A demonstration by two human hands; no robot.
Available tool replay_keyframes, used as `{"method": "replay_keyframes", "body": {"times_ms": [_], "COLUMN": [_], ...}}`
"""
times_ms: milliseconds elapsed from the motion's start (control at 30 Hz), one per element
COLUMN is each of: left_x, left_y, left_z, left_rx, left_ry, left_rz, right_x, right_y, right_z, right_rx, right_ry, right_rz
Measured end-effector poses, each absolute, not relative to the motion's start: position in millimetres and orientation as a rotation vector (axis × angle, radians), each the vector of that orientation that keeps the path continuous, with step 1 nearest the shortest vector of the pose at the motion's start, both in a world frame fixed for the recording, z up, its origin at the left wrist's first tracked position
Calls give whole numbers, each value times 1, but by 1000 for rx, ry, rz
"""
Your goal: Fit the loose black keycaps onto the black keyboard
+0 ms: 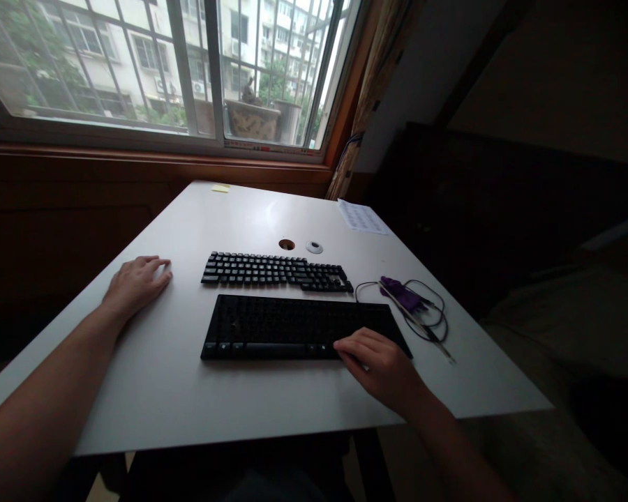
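A black keyboard (293,322) lies in front of me on the white table. Most of its keycaps are off, but its bottom row has several caps and the long space bar (275,350). My right hand (379,362) is over its lower right part, thumb and fingers pinched together at the bottom row, right of the space bar. Whatever is between those fingertips is hidden. Behind the keyboard, loose black keycaps (256,270) are laid out in keyboard order. My left hand (139,282) rests on the tabletop to the left, fingers stretched out, holding nothing.
Right of the keyboard lie a purple cloth-like item (402,294), a thin stick (419,322) and a looped black cable (442,307). Farther back are a round table hole (287,245), its white cover (314,247), a printed sheet (363,217) and yellow sticky notes (220,188).
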State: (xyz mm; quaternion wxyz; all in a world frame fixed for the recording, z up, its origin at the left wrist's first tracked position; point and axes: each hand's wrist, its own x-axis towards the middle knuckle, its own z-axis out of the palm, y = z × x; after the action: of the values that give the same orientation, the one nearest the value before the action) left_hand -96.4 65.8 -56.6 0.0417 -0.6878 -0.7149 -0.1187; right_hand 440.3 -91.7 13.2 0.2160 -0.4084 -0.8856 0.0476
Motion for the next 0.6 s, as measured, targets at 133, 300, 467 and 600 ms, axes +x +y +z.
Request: {"method": "replay_keyframes", "body": {"times_ms": [133,300,467,600], "left_x": [-97,-96,-94,-95], "left_y": [66,65,64,64], "left_z": [-57,-56,-55,-56], "left_rx": [-2099,-2107,-2100,-2098], "left_ry": [-2196,-2187,-2184,-2192], "left_rz": [-372,-384,-383,-380], "right_x": [433,431,430,424], "right_y": [-94,-92,-91,-92], "right_z": [12,7,8,16], "right_rx": [-1067,-1063,-1015,-1042], "right_ry": [-2463,-2475,-2525,-2617], "right_rz": [189,144,48,-15]}}
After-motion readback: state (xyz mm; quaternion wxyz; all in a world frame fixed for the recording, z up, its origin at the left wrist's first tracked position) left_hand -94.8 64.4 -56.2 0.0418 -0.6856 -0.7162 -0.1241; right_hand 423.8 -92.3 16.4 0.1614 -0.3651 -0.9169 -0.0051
